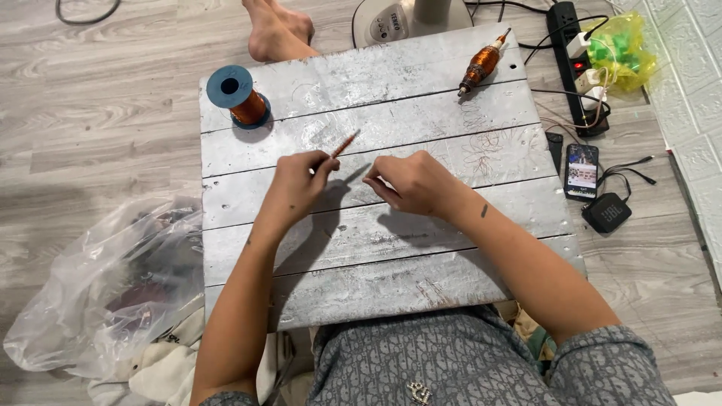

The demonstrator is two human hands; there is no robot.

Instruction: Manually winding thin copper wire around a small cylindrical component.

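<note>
My left hand (pixel 299 180) pinches a thin, copper-wrapped stick (pixel 345 143), tilted; my right hand (pixel 410 183) curls loosely, fingertips together.

Silver-grey planked desk (pixel 391 248), scuffed white. At eleven o'clock, a blue-capped spool (pixel 237 94) of copper-orange wire. At one o'clock, a coppery wound tool (pixel 481 66). Grey patterned clothing (pixel 459 361); pale grey wood-grain floor (pixel 98 113).

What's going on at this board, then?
A person sits on the floor at a grey plank board. The left hand pinches a thin copper-coloured stick, tip raised. The right hand is curled beside it, fingers pinched; what it holds is too fine to see. A copper wire spool and a wound coil lie farther back.
</note>
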